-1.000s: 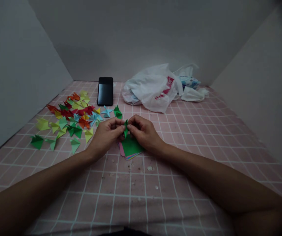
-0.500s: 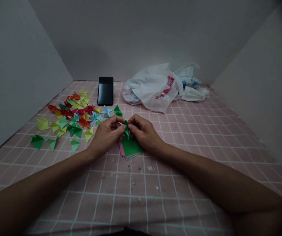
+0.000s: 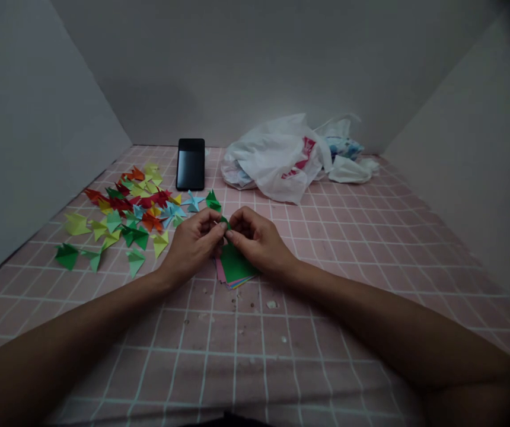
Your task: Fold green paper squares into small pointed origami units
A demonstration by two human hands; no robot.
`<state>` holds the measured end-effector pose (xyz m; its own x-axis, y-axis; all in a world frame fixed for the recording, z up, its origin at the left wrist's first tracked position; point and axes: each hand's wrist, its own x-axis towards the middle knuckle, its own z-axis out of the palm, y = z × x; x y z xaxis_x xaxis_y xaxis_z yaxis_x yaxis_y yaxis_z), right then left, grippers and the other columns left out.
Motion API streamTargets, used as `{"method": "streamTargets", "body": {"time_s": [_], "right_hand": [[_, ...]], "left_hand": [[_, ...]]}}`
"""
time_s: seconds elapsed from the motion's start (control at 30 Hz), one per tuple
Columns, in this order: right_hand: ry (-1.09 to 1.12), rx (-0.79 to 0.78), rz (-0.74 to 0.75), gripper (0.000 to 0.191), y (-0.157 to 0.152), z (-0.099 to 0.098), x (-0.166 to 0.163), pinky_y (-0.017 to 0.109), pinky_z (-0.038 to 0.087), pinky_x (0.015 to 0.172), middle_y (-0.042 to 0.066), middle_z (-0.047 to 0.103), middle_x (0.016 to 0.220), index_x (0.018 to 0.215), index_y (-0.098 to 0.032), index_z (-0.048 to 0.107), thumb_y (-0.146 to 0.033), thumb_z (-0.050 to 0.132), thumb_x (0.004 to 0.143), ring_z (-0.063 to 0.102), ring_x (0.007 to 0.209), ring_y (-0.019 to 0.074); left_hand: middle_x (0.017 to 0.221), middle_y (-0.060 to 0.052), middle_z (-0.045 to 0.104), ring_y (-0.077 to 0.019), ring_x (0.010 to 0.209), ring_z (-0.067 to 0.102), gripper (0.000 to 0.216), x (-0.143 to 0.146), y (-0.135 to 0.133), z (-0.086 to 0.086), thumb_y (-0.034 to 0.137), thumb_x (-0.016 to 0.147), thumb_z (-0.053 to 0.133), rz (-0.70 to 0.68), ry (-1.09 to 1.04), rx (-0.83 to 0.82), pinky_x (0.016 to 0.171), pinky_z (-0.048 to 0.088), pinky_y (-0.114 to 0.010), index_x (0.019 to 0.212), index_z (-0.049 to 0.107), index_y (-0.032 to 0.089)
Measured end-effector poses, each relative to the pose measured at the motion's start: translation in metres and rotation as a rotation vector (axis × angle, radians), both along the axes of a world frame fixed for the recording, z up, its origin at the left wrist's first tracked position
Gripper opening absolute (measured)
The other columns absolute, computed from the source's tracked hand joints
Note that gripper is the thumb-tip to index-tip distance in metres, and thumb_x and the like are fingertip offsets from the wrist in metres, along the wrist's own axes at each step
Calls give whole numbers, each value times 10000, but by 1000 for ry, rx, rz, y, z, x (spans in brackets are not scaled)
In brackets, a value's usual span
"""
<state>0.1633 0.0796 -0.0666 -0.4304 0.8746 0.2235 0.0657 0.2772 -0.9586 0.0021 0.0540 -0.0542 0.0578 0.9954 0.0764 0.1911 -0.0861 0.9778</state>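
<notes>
Between my two hands is a small green folded paper (image 3: pixel 225 221), mostly hidden by the fingers. My left hand (image 3: pixel 198 238) pinches it from the left with thumb and forefinger. From the other side my right hand (image 3: pixel 258 240) grips it the same way, its thumb close to the left thumb. Directly below them lies a stack of square coloured paper (image 3: pixel 236 265), green on top, with pink, blue and yellow edges showing. A finished-looking green paper piece (image 3: pixel 213 201) rests just beyond my left fingertips.
Many folded paper pieces (image 3: pixel 136 236) in red, yellow, green and blue spread over the left side. A black phone (image 3: pixel 190 165) leans at the back. White plastic bags (image 3: pixel 277 157) lie crumpled at the back right. Pale walls close in the pink checked tabletop (image 3: pixel 348 237).
The green folded paper has turned and is now more covered by my fingers. My thumbs have drawn closer together. The other things have stayed in place.
</notes>
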Motion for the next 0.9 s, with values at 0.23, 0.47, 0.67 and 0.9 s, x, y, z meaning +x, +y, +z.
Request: {"method": "streamTargets", "body": {"time_s": [0.23, 0.47, 0.67, 0.9], "right_hand": [[-43, 57, -10, 69, -3, 2, 0, 260, 403, 606, -33, 564, 728, 835, -197, 522, -194, 587, 812, 528, 661, 121], [-33, 31, -14, 79, -2, 2, 0, 258, 385, 597, -35, 548, 722, 826, -202, 515, -190, 589, 804, 503, 653, 116], [-31, 7, -41, 86, -1, 1, -1, 255, 368, 578, -40, 537, 700, 806, -196, 518, -195, 603, 792, 482, 628, 108], [-7, -10, -26, 53, -1, 1, -1, 258, 396, 594, -32, 570, 713, 820, -194, 538, -189, 580, 789, 519, 644, 114]], "left_hand": [[698, 33, 583, -90, 520, 573, 178, -1, 0, 0, 354, 864, 628, -17, 29, 22, 485, 488, -193, 861, 591, 180], [659, 36, 578, -89, 513, 568, 182, -1, 0, -2, 355, 891, 599, -21, 16, 12, 487, 490, -189, 862, 584, 176], [685, 29, 575, -95, 528, 574, 230, -1, 1, -1, 401, 908, 598, -38, 39, 41, 498, 491, -204, 855, 585, 177], [705, 23, 576, -102, 557, 559, 268, -2, 0, -3, 432, 863, 670, -36, 56, 46, 507, 476, -214, 889, 606, 172]]}}
